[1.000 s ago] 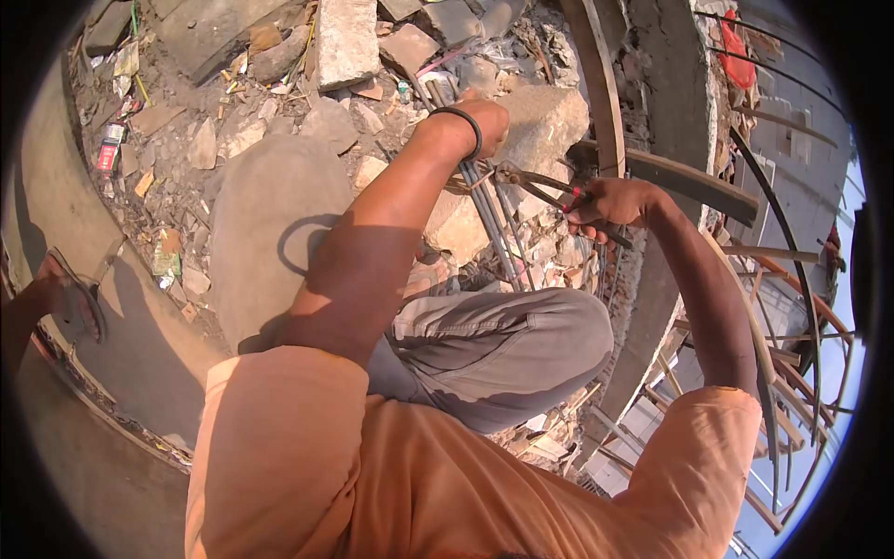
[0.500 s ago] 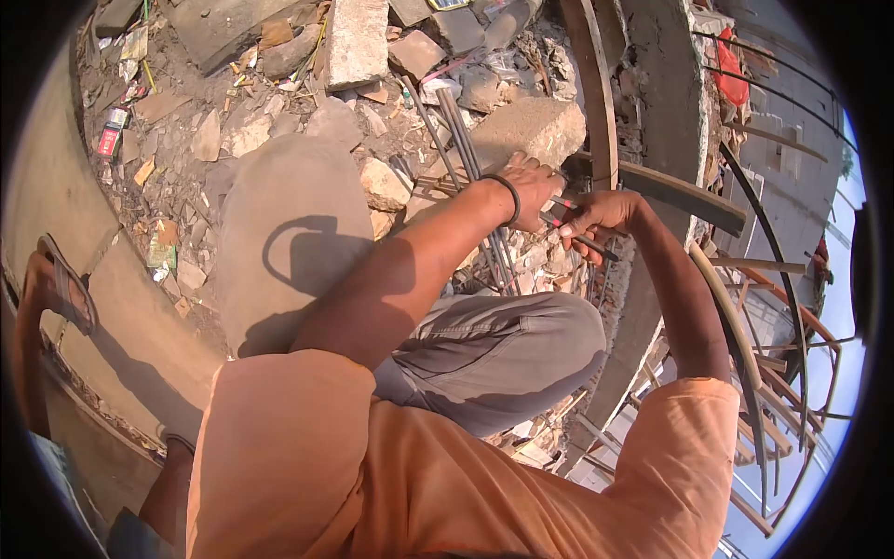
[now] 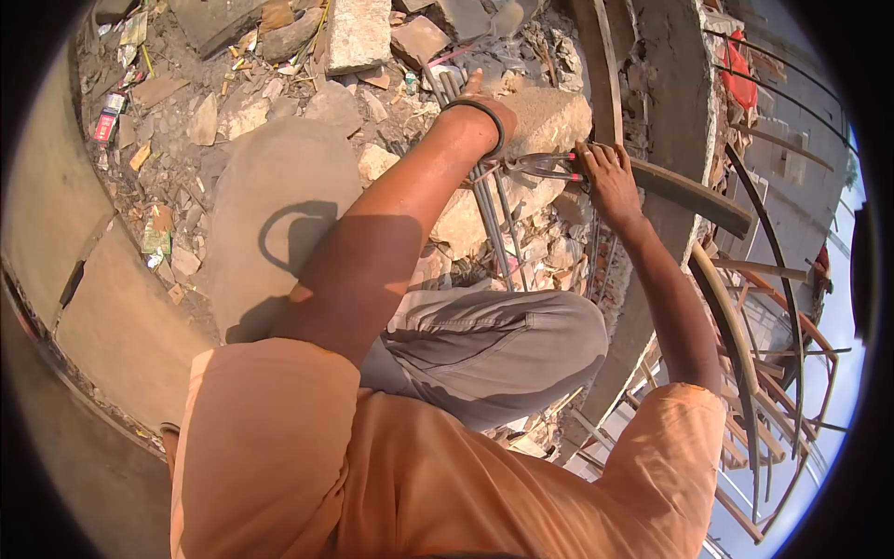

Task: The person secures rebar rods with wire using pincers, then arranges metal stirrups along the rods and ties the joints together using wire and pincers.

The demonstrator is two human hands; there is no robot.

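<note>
My left hand [image 3: 486, 110], with a dark ring round its wrist, is closed around several thin metal rods [image 3: 490, 219]; its far fingers are partly hidden. Pincers [image 3: 549, 166] with red-marked handles lie level, their jaws against the rods just below that hand. The fingers of my right hand [image 3: 610, 179] are bent over the handle ends. Beneath the rods are a pale concrete block [image 3: 549, 121] and broken rubble.
My bent knee in grey trousers [image 3: 521, 349] is below the rods. A curved wooden strip [image 3: 605, 74] and a plank [image 3: 689, 197] lie beyond my right hand. A concrete ledge [image 3: 675, 112] runs along the right. Part of another person's foot [image 3: 169, 436] shows lower left.
My left hand has moved from beside the pincer handles up and left onto the rods. My right hand has shifted up along the handles. The other person's legs have mostly left view.
</note>
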